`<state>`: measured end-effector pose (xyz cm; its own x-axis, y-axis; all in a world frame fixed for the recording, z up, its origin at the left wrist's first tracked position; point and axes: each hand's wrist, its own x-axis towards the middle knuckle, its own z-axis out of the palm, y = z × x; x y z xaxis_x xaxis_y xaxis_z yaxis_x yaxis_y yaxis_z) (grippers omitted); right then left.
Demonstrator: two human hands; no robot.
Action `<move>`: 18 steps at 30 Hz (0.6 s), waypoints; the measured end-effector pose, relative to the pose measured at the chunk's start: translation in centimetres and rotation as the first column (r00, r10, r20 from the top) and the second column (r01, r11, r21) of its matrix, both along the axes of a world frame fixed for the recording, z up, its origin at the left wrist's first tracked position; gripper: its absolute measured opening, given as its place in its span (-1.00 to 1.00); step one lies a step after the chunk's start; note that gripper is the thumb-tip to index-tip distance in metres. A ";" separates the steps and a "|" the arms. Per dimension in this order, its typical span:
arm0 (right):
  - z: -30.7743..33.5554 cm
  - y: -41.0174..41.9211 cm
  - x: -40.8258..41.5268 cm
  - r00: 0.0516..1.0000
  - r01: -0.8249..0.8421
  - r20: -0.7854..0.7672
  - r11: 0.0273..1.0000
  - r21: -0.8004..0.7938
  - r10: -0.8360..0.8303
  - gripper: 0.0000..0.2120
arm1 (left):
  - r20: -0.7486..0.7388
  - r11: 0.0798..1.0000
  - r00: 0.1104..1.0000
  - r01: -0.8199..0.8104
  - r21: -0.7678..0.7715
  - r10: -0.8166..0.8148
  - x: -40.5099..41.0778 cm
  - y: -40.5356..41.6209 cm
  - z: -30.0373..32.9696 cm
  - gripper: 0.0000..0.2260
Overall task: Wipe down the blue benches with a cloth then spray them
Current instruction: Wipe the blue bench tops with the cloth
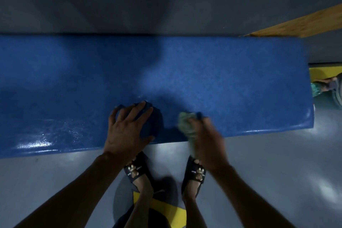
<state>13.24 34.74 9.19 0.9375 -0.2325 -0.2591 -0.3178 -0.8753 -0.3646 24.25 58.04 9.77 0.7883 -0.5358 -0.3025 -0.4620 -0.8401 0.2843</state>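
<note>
My right hand (205, 140) grips the cloth (187, 126), bunched at the counter's (240, 79) near edge. My left hand (127, 129) lies spread on a blue object (153, 122). The counter runs left-right; its dry-looking end lies right, nearer my right hand.

Both my arms reaching forward and down. My left hand (127, 129) lying spread, fingers straight, palm down. My right hand (205, 140) curling into fist, motion-blurred.

Dim, glare on bench (240, 79), right hand (205, 140) blurred.
</note>
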 end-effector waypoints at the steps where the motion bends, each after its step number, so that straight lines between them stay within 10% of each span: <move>1: 0.2 -2.6 -0.7 0.998 0.059 0.008 0.995 -0.076 -0.059 -0.63 | -0.003 1.000 1.000 0.002 -0.001 -0.002 0.0 0.1 -0.1 -0.23; 9: 0.7 -2.8 -1.3 0.812 0.583 0.053 0.801 -0.136 -0.582 -0.51 | -0.001 1.000 1.000 -0.003 -0.004 0.003 0.0 -0.1 -0.3 -0.22; 13: 0.2 7.6 -0.4 0.829 0.554 0.008 0.825 0.113 -0.559 -0.39 | 0.012 1.000 1.000 0.003 0.003 -0.004 0.2 -0.1 -0.4 -0.23; 18: 0.6 10.1 -1.8 0.985 0.170 -0.086 0.944 0.284 -0.152 -0.46 | 0.032 1.000 0.999 0.015 0.001 -0.015 0.5 -0.2 -0.3 -0.26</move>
<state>11.46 44.84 9.82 0.8737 -0.2853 -0.3939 -0.4756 -0.6706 -0.5693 24.78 57.87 9.52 0.7896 -0.5471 -0.2780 -0.4830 -0.8334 0.2685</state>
